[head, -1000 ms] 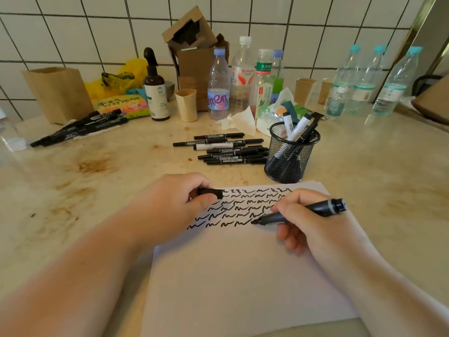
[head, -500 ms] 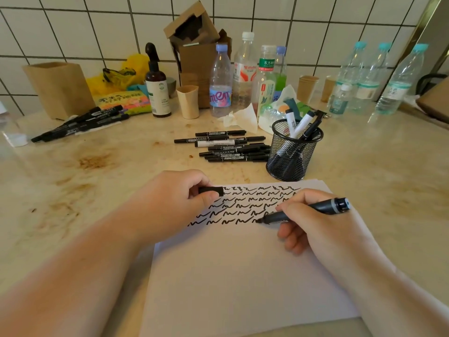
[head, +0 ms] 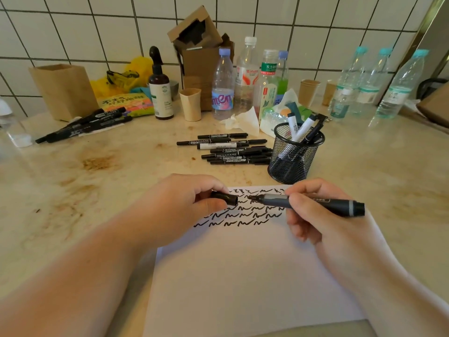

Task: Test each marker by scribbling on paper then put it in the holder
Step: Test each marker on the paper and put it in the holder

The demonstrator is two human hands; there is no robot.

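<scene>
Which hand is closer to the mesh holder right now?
Right. The right hand, holding the marker, sits just below the mesh holder; the left hand, pinching the cap, is farther left.

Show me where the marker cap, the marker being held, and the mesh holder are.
marker cap (head: 225,198), head view, on the cap's black side.
marker (head: 339,206), head view, on the dark barrel right of the fingers.
mesh holder (head: 290,164), head view, on its front mesh wall.

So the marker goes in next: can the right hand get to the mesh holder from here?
Probably yes: the mesh holder stands just beyond the right hand, nothing lies between them, and its mouth has room.
</scene>
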